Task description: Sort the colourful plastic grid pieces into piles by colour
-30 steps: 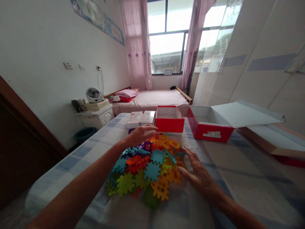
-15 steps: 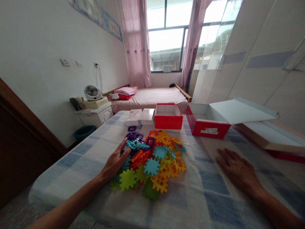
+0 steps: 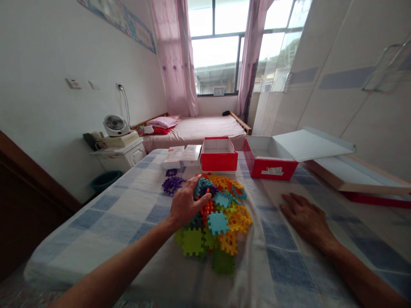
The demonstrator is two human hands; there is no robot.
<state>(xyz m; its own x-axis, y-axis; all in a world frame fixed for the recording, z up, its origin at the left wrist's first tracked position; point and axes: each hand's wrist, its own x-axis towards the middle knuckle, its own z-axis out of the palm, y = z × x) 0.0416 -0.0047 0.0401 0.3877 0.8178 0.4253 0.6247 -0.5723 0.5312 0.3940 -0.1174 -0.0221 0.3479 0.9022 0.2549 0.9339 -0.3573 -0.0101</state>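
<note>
A heap of colourful plastic interlocking tiles (image 3: 217, 223) with toothed edges lies on the cloth-covered table. Against its left side rests my left hand (image 3: 186, 202), thumb and fingers spread around light blue, orange and dark purple tiles. It hides part of the heap. Two purple tiles (image 3: 172, 185) lie apart, left of my fingertips. Farther right, my right hand (image 3: 305, 218) lies palm down on the tablecloth (image 3: 289, 250), fingers stretched out and holding nothing.
Behind the heap stand an open red box (image 3: 219, 160) and flat white cartons (image 3: 174, 157). A second red box (image 3: 269, 164) has its lid opened rightward, beside another white-and-red box part (image 3: 359, 175). A bed (image 3: 205, 127) is beyond the table.
My left hand has moved right, pushing tiles with it; the heap is now more bunched and two purple tiles stay behind. My right hand keeps lying flat. The view has shifted slightly.
</note>
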